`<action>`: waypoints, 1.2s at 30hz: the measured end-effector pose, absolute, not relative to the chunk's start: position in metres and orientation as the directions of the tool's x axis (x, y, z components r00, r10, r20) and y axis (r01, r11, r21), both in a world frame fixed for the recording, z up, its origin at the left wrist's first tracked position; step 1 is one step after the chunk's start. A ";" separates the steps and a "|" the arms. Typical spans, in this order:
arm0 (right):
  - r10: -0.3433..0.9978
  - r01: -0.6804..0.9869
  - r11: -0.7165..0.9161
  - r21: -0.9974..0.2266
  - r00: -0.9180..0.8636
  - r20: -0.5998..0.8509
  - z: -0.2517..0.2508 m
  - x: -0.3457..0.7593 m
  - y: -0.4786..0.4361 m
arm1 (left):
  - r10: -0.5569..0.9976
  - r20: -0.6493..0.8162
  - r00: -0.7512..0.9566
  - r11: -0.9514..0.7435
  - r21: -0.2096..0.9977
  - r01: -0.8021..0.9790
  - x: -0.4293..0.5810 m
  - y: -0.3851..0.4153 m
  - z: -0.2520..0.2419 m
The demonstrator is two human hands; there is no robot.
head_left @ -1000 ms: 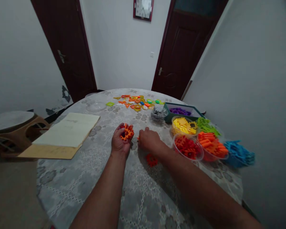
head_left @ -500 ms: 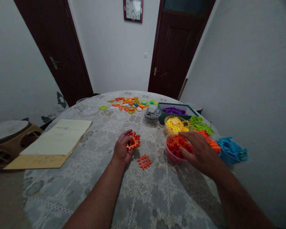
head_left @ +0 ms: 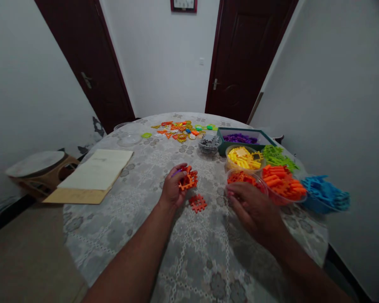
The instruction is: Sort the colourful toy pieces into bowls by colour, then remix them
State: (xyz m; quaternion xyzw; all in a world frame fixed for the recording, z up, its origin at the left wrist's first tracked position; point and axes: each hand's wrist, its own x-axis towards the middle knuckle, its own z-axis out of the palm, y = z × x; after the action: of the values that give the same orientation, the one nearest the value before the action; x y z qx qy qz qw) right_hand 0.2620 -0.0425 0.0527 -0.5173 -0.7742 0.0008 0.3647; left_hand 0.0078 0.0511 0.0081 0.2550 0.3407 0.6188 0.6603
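We are mid-assembly, our left hand (head_left: pixel 173 191) clamped on the orange cluster (head_left: pixel 188 180) at frame centre, our right hand (head_left: pixel 254 208) at the red-piece bowl (head_left: pixel 230 176) right of centre, its grip impossible to tell; the next move, we judge, calls for a fresh piece lined up squarely with the cluster's slots.

Your clothed round table (head_left: pixel 139 185) carries a red grid tile (head_left: pixel 198 203) just beside your left fingers (head_left: pixel 178 172). Bowls (head_left: pixel 281 200) of coloured pieces stand beyond your right fingers (head_left: pixel 236 192).
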 end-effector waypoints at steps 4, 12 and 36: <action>0.807 0.720 0.581 -0.379 -0.449 0.384 0.035 0.209 -0.058 | 0.993 -0.113 -0.016 0.075 0.748 -0.660 0.009 0.053 0.006; 0.849 0.790 0.523 -0.320 -0.446 0.284 -0.009 0.176 -0.043 | 0.988 -0.156 -0.004 0.107 0.697 -0.709 0.007 0.056 0.002; 0.520 0.850 0.507 -0.144 -0.168 0.837 0.027 0.253 -0.034 | 0.971 -0.215 0.106 0.216 0.590 -0.778 0.010 0.052 0.004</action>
State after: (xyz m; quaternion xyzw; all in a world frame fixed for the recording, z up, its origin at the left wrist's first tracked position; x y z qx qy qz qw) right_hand 0.2532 -0.0340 0.0274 -0.4614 -0.7420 -0.1829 0.4506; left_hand 0.0096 0.0516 0.0039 0.1675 0.2877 0.6033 0.7247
